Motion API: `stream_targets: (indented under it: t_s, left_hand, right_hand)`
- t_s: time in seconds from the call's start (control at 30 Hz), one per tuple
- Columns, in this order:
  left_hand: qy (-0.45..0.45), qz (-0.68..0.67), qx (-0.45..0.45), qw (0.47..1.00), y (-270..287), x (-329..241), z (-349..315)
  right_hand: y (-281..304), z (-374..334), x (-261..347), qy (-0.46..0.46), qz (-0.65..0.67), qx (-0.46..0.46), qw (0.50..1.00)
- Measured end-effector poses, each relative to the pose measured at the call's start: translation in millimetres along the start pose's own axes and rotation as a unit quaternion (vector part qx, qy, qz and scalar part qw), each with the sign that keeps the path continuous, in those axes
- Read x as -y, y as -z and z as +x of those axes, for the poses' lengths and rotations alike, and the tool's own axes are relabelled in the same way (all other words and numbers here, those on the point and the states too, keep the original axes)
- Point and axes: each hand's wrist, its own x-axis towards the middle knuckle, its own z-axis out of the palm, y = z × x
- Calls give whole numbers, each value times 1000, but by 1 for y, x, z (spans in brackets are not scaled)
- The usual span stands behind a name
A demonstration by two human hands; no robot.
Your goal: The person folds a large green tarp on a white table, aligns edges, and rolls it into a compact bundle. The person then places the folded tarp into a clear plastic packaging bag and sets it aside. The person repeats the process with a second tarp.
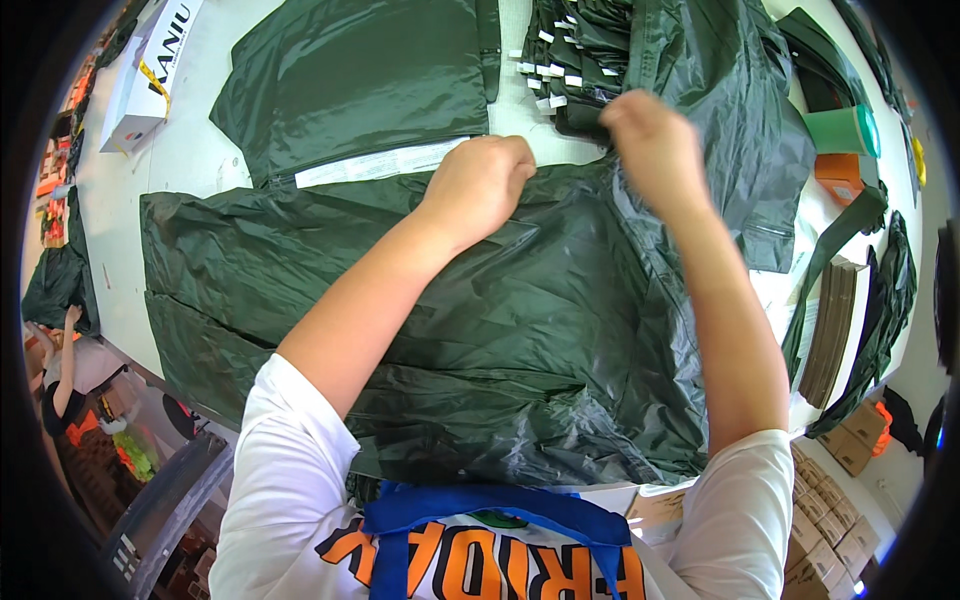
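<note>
A large dark green, shiny garment (470, 330) lies spread and wrinkled across the table in front of me. At its far edge my left hand (482, 183) is closed, its fingers pinching the fabric. My right hand (655, 150), smeared by motion, is curled closed above the same garment's far right part. What its fingers hold, if anything, is hidden. A stack of black pieces with white labels (575, 65) lies just beyond the right hand. Further left, a smooth dark green folded garment (350, 85) rests past the far edge.
More dark green fabric (715, 100) is heaped at the right. A white box with a yellow tape measure (150, 80) stands far left. On the right are a green roll (845, 132), an orange box (842, 178) and stacked cardboard (835, 330). Another person (65, 370) works at left.
</note>
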Motion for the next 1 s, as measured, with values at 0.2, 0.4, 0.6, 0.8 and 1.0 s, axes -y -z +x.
stream_targets:
  t_s: [0.2, 0.4, 0.6, 0.8, 1.0]
  left_hand:
    - [-36, 41, -129, 990, 5, 2, -3]
    - [-210, -28, 12, 977, -35, -38, -29]
    - [-157, 98, 26, 982, -75, -41, -22]
    - [-161, 126, 80, 976, -72, -46, -23]
    - [-145, 145, 130, 970, -69, -50, -29]
  right_hand:
    - [111, 10, -10, -134, 93, -147, 975]
    - [134, 38, -118, -42, -244, -166, 954]
    - [118, 112, -117, -307, 178, -13, 935]
    - [165, 73, -37, -45, 554, -4, 831]
    - [-21, -25, 158, 333, -14, 109, 937]
